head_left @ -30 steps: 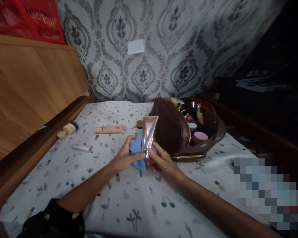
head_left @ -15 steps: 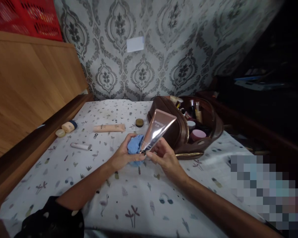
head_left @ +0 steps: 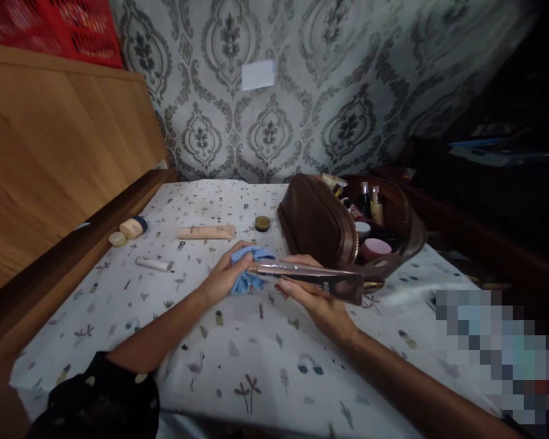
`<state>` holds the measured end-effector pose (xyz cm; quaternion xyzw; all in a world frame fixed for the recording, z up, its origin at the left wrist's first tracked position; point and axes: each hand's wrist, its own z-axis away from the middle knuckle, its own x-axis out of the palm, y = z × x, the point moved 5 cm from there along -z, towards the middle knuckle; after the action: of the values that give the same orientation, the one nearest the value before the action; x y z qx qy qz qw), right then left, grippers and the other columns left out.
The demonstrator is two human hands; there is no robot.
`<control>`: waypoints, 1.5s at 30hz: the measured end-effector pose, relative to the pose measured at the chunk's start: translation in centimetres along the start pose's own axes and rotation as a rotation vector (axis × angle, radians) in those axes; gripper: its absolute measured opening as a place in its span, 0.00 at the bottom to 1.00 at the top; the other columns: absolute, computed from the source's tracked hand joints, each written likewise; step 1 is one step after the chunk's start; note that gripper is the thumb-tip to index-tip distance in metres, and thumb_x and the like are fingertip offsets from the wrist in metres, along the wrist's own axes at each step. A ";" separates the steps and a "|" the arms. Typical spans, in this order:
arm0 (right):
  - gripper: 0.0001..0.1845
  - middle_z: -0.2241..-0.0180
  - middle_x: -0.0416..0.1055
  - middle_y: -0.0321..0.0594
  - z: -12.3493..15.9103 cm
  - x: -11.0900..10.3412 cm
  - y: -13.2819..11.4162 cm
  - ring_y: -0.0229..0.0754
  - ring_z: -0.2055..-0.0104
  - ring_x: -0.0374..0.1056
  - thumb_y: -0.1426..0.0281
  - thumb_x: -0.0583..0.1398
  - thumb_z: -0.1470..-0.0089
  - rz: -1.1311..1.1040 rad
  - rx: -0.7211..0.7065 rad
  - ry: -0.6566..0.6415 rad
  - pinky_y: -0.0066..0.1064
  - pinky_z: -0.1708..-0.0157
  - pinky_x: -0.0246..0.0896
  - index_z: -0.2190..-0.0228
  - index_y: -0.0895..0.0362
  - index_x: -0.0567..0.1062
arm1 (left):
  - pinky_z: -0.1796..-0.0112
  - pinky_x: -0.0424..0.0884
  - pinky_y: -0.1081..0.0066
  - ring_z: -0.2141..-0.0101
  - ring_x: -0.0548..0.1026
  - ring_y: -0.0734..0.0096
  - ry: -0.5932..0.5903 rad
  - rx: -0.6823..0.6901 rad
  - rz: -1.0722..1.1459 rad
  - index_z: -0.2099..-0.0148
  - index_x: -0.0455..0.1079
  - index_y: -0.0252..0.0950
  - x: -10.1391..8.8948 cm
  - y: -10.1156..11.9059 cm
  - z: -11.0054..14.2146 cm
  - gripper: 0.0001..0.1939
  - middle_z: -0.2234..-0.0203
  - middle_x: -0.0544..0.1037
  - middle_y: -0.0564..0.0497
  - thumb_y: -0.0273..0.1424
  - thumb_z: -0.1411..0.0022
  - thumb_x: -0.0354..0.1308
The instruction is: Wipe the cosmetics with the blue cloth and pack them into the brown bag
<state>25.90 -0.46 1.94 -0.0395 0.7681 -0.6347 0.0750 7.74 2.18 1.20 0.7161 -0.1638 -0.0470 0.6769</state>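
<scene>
A shiny rose-gold squeeze tube (head_left: 318,279) lies nearly level between my hands, its wide flat end pointing right. My right hand (head_left: 313,292) is closed around the tube's body, fingers above and below it. My left hand (head_left: 229,274) is closed on a crumpled blue cloth (head_left: 249,283), pressed against the narrow cap end of the tube. The cloth hides part of that end. Just behind my right hand stands an open brown cosmetics bag (head_left: 318,216) holding several small bottles and jars, among them a pink round jar (head_left: 376,248).
On the patterned white sheet (head_left: 238,372) lie a peach tube (head_left: 205,232), a small dark round pot (head_left: 262,224), a white stick (head_left: 154,263) and two small jars (head_left: 132,227) at the left. A wooden panel (head_left: 68,116) borders the left; a papered wall (head_left: 293,134) stands behind.
The rose-gold tube has tilted from leaning upright to nearly level, its wide end swung down to the right. My right hand now grips its body. The view has shifted slightly.
</scene>
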 end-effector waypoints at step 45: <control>0.22 0.65 0.77 0.44 -0.6 1.5 2.6 0.51 0.60 0.73 0.50 0.68 0.52 0.023 0.064 -0.158 0.43 0.58 0.70 0.66 0.55 0.76 | 0.71 0.58 0.74 0.72 0.64 0.74 -0.192 0.014 -0.455 0.65 0.60 0.38 0.5 0.3 0.4 0.27 0.75 0.65 0.59 0.44 0.53 0.73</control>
<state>24.45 0.42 -0.63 -0.0783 0.7394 -0.6530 0.1439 8.07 1.66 1.51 0.7314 -0.0622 -0.2651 0.6253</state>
